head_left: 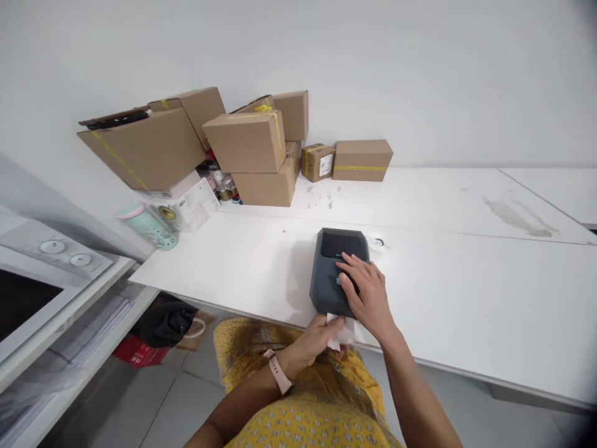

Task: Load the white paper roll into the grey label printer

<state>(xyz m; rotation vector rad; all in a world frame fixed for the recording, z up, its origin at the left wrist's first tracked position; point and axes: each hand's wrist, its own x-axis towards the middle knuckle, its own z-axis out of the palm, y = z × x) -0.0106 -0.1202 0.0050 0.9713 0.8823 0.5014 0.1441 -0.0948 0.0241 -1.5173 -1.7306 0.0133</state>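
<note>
A dark grey boxy device [325,274] with a glossy black panel on its far part lies on the white table near the front edge. My right hand [365,289] rests on top of it, fingers spread and holding nothing. At the device's near edge, my left hand [325,333] has its fingers closed on a crumpled white tissue or paper [344,335]. A pink band is round my left wrist. Just right of the device, partly behind it, lies a small white round item [379,242] with a blue ring.
Cardboard boxes [245,143] are stacked at the back left of the white table [242,249], with two smaller ones by the wall. A mint tumbler [152,227] leans at the left end. A white microwave-like appliance [51,261] stands on a shelf far left.
</note>
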